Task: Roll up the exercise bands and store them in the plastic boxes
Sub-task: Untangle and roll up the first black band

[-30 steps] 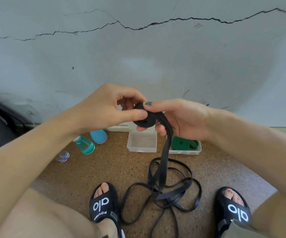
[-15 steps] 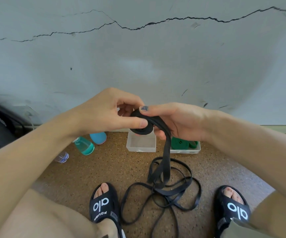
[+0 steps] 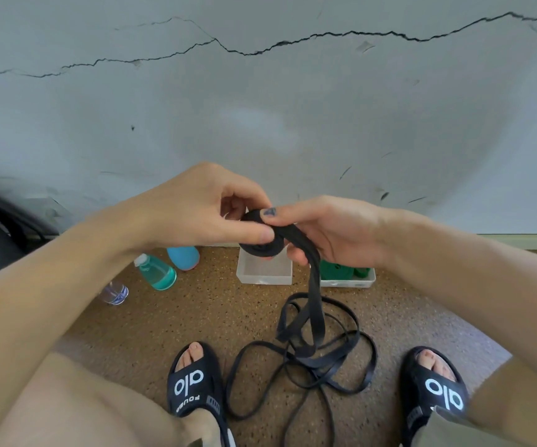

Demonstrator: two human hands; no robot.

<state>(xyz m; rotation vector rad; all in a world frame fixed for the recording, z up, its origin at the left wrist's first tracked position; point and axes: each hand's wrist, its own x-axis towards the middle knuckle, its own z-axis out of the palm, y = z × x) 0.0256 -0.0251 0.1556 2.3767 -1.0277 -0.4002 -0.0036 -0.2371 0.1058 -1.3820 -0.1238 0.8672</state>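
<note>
Left hand (image 3: 202, 208) and right hand (image 3: 334, 230) meet at frame centre, both pinched on a small coil of black exercise band (image 3: 262, 245); its loose tail drops toward 6 o'clock into a tangle on the speckled floor (image 3: 215, 317) between two black slide sandals (image 3: 194, 382). An empty clear plastic box (image 3: 263, 272) sits just under the coil, a second box (image 3: 347, 280) holding a green band (image 3: 336, 269) beside it at 3 o'clock. Spray bottle (image 3: 157, 272) lies toward 9 o'clock.

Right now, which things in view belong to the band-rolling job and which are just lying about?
Job: black band, pinched by left hand and right hand; empty plastic box; box with green band.

Lying about: teal bottle; blue bottle; clear bottle.
</note>
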